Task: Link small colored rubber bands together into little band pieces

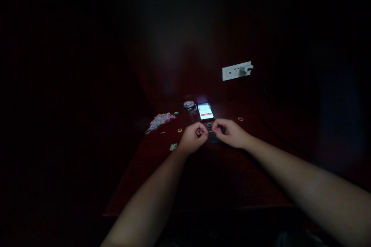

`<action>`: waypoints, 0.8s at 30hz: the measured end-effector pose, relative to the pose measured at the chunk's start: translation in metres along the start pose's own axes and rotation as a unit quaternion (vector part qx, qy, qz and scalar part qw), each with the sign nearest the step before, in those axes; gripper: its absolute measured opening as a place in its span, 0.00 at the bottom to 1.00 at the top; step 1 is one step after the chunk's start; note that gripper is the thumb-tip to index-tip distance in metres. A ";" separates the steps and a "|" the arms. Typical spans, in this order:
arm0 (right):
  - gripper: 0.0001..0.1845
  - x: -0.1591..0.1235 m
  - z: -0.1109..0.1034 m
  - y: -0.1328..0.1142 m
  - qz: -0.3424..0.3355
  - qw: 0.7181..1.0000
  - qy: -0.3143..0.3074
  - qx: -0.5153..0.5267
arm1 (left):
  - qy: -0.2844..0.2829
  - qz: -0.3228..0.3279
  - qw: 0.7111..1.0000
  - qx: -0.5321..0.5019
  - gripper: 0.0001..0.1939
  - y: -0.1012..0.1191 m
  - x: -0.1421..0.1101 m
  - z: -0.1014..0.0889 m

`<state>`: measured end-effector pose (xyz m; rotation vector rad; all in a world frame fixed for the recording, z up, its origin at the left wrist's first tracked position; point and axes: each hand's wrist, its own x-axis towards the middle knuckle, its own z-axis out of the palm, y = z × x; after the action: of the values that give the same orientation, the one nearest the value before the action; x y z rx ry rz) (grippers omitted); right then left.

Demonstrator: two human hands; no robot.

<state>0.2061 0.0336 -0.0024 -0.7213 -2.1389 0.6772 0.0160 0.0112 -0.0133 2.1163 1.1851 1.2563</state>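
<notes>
My left hand (193, 137) and my right hand (230, 133) face each other above the table, both pinched closed. A thin pale elastic band (210, 131) is drawn straight between their fingertips, its ends hidden in the fingers. Just beyond it lies a small bluish hair tie (209, 125). Under my right hand, a dark teal bunch (215, 140) shows in part. Beside my left wrist sits a pale cream bunch (173, 147), too dim to make out fully. A yellow hair tie (180, 130) lies left of my left hand, and a pink one rests beyond my right.
A pile of pastel hair ties (160, 120) spreads at the left of the dark red table (232, 185). Behind my hands are a lit phone (206, 112) and a round clear jar (189, 107). A wall socket (236, 71) holds a plug; its dark cable runs down at right.
</notes>
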 end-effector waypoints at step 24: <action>0.03 0.000 -0.001 0.005 -0.009 1.000 0.003 0.004 | -0.006 -0.006 1.000 -0.007 0.04 0.001 0.001 0.000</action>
<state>0.2079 0.0369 -0.0052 -0.6981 -2.1334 0.6713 0.0162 0.0114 -0.0124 2.1011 1.1785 1.2409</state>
